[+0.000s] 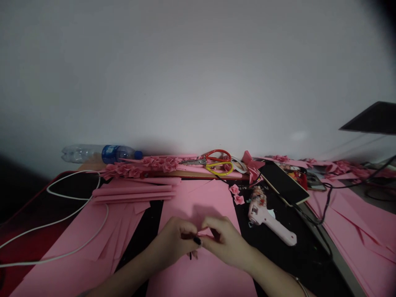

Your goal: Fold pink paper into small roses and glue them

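Observation:
Both hands meet low in the centre of the head view, over a large pink paper sheet [194,202]. A small folded pink paper piece [206,232] is pinched between them. My left hand [181,239] grips its left side, with dark-painted nails showing. My right hand [224,241] has thumb and forefinger on its right side. Two small pink paper flowers [236,194] lie just beyond the sheet's right edge. A pale pink glue gun [270,220] rests on the black mat to the right of my right hand.
Red-and-yellow-handled scissors [218,162], a plastic bottle [100,153] and paper flowers [161,163] line the wall. A black phone [284,182] and cables [326,206] are at right. Rolled paper [136,192], stacked sheets [108,231] and a white cord [55,258] lie left.

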A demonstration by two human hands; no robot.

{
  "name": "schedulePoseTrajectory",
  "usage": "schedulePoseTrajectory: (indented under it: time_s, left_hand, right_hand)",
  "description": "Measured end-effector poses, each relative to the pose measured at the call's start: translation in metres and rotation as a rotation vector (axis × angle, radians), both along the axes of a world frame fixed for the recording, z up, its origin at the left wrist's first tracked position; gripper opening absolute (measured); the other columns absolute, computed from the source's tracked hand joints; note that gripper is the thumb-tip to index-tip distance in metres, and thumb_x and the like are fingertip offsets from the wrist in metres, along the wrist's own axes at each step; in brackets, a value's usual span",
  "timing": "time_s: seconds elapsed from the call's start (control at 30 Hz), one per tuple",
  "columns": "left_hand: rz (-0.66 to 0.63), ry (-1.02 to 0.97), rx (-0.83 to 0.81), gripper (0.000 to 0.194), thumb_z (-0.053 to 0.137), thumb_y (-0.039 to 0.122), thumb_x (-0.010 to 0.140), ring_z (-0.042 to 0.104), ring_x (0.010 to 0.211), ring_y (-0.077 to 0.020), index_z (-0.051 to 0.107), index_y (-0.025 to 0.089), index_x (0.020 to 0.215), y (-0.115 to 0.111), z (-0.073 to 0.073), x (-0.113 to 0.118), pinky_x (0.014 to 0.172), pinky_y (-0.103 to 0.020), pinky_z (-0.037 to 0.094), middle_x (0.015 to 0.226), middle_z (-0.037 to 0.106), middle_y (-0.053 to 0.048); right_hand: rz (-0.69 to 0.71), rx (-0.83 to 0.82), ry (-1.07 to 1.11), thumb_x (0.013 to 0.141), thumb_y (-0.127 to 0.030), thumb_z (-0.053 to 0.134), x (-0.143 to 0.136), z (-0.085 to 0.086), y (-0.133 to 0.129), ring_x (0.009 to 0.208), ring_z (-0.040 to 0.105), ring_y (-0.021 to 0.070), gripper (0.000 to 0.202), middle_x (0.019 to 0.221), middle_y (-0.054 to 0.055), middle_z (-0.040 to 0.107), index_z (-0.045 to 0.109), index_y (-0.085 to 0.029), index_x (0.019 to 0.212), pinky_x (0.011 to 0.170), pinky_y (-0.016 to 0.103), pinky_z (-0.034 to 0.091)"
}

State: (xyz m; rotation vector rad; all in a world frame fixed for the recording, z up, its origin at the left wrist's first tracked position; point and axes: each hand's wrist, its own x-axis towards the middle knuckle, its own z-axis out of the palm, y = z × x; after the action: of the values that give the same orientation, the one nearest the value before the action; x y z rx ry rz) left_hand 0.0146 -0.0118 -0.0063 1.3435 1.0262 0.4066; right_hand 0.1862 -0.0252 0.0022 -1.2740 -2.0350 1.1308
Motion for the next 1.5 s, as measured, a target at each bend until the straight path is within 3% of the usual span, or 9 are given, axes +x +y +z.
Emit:
schedulePoseTrajectory:
  time_s: [0.2,0.4,0.53,0.63,0.77,1.0,1.3,1.5]
  left_hand:
    - [-0.052,0.016,0.057,0.017,0.053,0.011,0.065,0.056,0.046,-0.0099,0.063,0.013,0.052,-0.004,-0.001,0.0,0.046,-0.016,0.039,0.048,0.062,0.001]
    - [-0.027,-0.037,0.019,0.014,0.058,0.019,0.069,0.055,0.046,-0.0105,0.064,0.012,0.058,-0.005,-0.007,0.003,0.047,-0.018,0.041,0.05,0.06,0.001]
    - [0.1,-0.09,-0.037,0.021,0.061,0.026,0.07,0.053,0.044,-0.0096,0.058,0.013,0.054,0.001,-0.004,0.003,0.046,-0.019,0.042,0.047,0.057,0.001]
    - [0.2,-0.158,-0.062,0.022,0.064,0.031,0.068,0.055,0.047,-0.0107,0.06,0.012,0.058,0.006,0.0,0.003,0.049,-0.021,0.045,0.051,0.061,-0.001]
    - [0.289,-0.19,-0.136,0.025,0.069,0.036,0.064,0.06,0.053,-0.0129,0.062,0.013,0.06,0.008,0.004,0.002,0.054,-0.023,0.048,0.055,0.066,-0.003]
    - [0.349,-0.217,-0.22,0.027,0.074,0.037,0.06,0.065,0.059,-0.0142,0.06,0.013,0.061,0.006,0.002,0.003,0.058,-0.023,0.051,0.061,0.068,-0.001]
    - [0.212,-0.164,-0.185,0.022,0.07,0.033,0.065,0.069,0.07,-0.0205,0.066,0.011,0.065,-0.001,0.005,0.008,0.058,-0.024,0.052,0.065,0.07,-0.005]
    - [0.089,-0.122,-0.142,0.022,0.065,0.032,0.071,0.069,0.067,-0.0187,0.072,0.012,0.073,-0.003,0.005,0.007,0.055,-0.022,0.052,0.068,0.072,-0.006]
  right_hand:
    - [0.122,0.051,0.065,0.081,-0.011,0.048,0.001,-0.006,-0.001,0.05,0.031,0.0072,0.028,0.054,-0.007,0.033,0.034,-0.018,0.058,0.049,0.02,0.023]
    - [0.02,0.033,0.125,0.091,-0.025,0.04,-0.002,-0.007,0.0,0.047,0.026,0.0081,0.036,0.051,-0.007,0.026,0.029,-0.019,0.057,0.046,0.022,0.02]
    - [-0.197,0.058,0.259,0.092,-0.028,0.038,0.001,-0.005,0.002,0.062,0.044,0.0121,0.022,0.067,-0.001,0.046,0.046,-0.019,0.074,0.056,0.023,0.034]
    - [-0.321,0.211,0.334,0.091,-0.025,0.042,0.005,-0.003,0.001,0.079,0.051,0.016,0.012,0.085,0.003,0.053,0.052,-0.019,0.089,0.07,0.027,0.04]
    - [-0.287,0.32,0.321,0.087,-0.018,0.047,0.006,0.0,0.0,0.091,0.053,0.0181,0.011,0.095,0.006,0.054,0.058,-0.02,0.087,0.079,0.029,0.041]
    - [-0.323,0.17,0.37,0.082,-0.015,0.055,-0.001,-0.002,0.001,0.092,0.057,0.0184,0.012,0.099,0.006,0.057,0.063,-0.021,0.089,0.077,0.029,0.045]
    - [-0.345,0.0,0.494,0.074,-0.008,0.062,-0.009,0.001,-0.001,0.095,0.06,0.0182,0.014,0.097,0.006,0.061,0.07,-0.02,0.071,0.08,0.027,0.046]
    - [-0.342,-0.074,0.553,0.072,-0.008,0.065,-0.012,0.004,-0.002,0.082,0.061,0.0147,0.018,0.086,0.003,0.061,0.062,-0.018,0.057,0.071,0.024,0.046]
